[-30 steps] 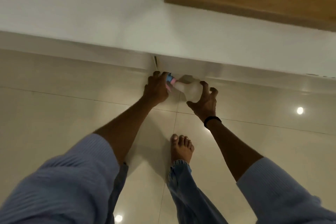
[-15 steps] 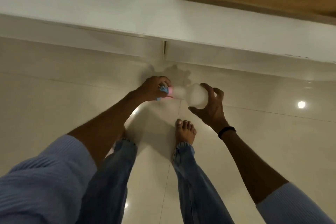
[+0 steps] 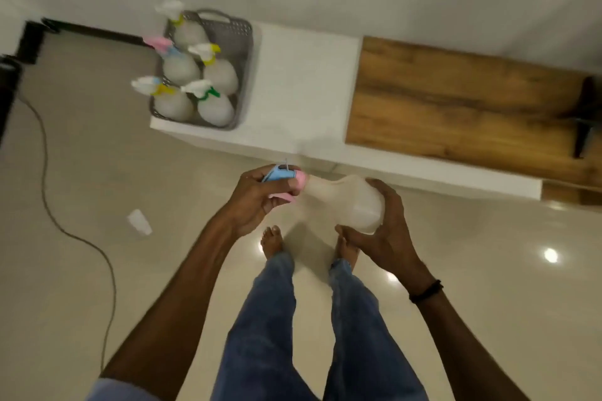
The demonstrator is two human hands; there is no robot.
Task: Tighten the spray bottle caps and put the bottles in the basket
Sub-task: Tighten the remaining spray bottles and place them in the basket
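A translucent spray bottle (image 3: 345, 202) is held on its side above the tiled floor (image 3: 81, 172), just in front of the near edge of a low white counter (image 3: 303, 85). Its pink and blue spray cap (image 3: 286, 177) is grasped by the left hand (image 3: 257, 202), with the fingers curled round it. The bottle's base is cupped by the right hand (image 3: 387, 238), fingers and thumb wrapped round the bottom; a black band (image 3: 426, 291) is worn on that wrist.

A grey basket (image 3: 245, 42) is set at the left end of the counter, its left and near sides close to the counter's edges. 5 bottles (image 3: 215, 109) are stood upright in it, and a bare patch is seen at its far right corner. Between the basket and a wooden panel (image 3: 456, 101) at the right, bare white counter is left open.

2 bare feet (image 3: 272, 241) are planted below the bottle. To the left, a cable (image 3: 65, 231) is trailed across the floor and a small white object (image 3: 139, 221) lies near it, well apart from the feet.
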